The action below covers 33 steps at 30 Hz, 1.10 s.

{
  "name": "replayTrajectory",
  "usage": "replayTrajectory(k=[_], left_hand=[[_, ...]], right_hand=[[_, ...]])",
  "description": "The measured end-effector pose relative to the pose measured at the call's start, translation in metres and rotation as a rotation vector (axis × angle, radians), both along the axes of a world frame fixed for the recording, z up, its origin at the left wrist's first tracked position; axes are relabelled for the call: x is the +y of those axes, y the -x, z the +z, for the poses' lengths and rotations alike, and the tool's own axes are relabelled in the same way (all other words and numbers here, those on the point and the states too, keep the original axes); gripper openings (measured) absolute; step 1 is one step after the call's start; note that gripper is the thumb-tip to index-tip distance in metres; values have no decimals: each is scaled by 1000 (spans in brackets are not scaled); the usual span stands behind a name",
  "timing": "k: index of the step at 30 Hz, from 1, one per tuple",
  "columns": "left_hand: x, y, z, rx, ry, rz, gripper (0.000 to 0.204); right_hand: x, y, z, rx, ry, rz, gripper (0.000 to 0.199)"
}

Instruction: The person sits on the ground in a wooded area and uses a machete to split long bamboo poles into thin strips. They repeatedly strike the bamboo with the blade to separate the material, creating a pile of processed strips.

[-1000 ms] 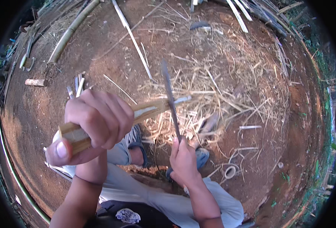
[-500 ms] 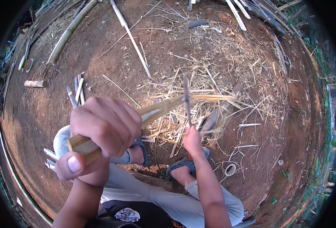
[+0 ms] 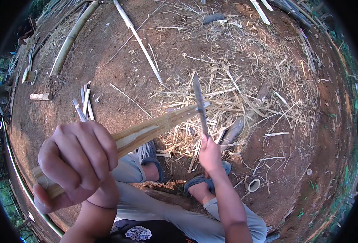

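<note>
Bamboo stick [image 3: 154,129] in left grip [image 3: 75,162]; right grip [image 3: 210,154] clasps knife [image 3: 199,105].

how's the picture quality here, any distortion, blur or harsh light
Head view: strong fisheye, a black rim all round and the long bamboo pole bowed near the edge; soft, even daylight, no glare; the left hand looms large and slightly soft up close; the knife blade and shavings look sharp.
</note>
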State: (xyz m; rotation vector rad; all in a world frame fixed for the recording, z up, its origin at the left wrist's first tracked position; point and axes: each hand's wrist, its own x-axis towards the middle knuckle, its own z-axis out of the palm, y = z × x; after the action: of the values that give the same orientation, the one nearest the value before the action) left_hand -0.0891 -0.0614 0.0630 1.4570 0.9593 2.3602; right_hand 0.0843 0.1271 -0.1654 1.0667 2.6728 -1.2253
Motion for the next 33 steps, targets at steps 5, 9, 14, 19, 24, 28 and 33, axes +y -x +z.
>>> replayTrajectory(k=[5, 9, 14, 19, 24, 28, 33], left_hand=[[4, -8, 0, -6, -44, 14, 38], [14, -9, 1, -127, -83, 112, 36], [10, -3, 1, -114, -62, 120, 34], [6, 14, -3, -175, -60, 125, 32], [-6, 25, -6, -244, -59, 120, 33], [-13, 33, -6, -265, -35, 161, 35], [-15, 40, -10, -303, -15, 170, 36]], right_hand=[[-20, 12, 46, 253, -64, 181, 27], [-11, 7, 4, 235, -33, 98, 25], [-1, 29, 20, 89, -9, 90, 21], [-10, 17, -2, 33, -8, 92, 26], [-13, 25, 16, -44, -13, 77, 24], [-16, 13, -22, -87, -93, 42, 26], [-7, 31, 3, -195, -17, 76, 26]])
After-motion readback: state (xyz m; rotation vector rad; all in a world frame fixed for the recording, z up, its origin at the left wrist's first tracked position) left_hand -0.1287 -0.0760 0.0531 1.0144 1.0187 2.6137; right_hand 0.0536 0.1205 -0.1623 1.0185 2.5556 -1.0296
